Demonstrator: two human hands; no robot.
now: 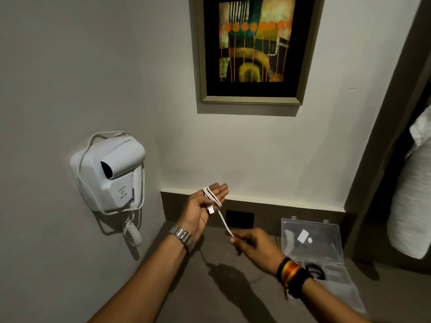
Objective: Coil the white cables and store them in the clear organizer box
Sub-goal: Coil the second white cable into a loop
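A white cable [213,199] is looped several times around the fingers of my left hand [202,212], which is held palm up with fingers straight. Its USB plug lies on the palm. The free length runs down and right to my right hand [250,242], whose fingers pinch it taut. The clear organizer box [313,245] stands open on the grey counter at the right, lid raised against the wall. A black coiled cable [316,271] lies in its base, partly hidden by my right wrist.
A white wall-mounted hair dryer [112,173] with a curly cord hangs at the left. A framed picture [254,50] is on the wall above. A black socket plate [240,219] sits behind my hands. White cloth [412,194] hangs at the right edge.
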